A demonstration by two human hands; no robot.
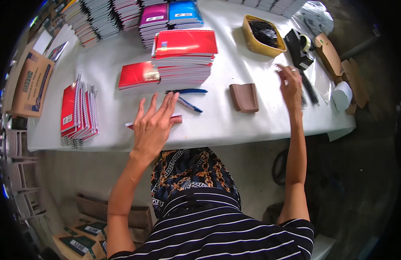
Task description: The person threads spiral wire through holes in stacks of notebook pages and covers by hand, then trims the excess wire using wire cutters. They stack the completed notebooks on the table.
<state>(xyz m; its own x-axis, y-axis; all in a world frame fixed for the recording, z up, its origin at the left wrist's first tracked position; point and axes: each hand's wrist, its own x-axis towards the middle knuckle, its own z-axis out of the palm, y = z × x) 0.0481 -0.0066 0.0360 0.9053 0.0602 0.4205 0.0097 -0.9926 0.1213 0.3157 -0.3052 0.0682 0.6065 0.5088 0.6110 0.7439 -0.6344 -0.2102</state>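
My left hand [153, 128] lies palm down near the front edge of the table, fingers stretched and spread. Beneath it is a thin red notebook [177, 119], mostly covered by the hand. Just beyond the fingertips rest blue-handled pliers [192, 91] with their handles apart. My right hand [290, 89] is raised at the right, slightly blurred, with fingers bent and apart and nothing visible in them. Beside it lie black spiral binding coils [310, 88]. A brown curved block [244, 98] sits between my hands.
Red notebooks form a tall stack [185, 58] ahead; spiral-bound red ones [79, 110] lean at left. A yellow tub [270, 50] of black pieces and a black tape dispenser [299, 50] stand at right. More notebook stacks [153, 19] line the back; a cardboard box [32, 83] is far left.
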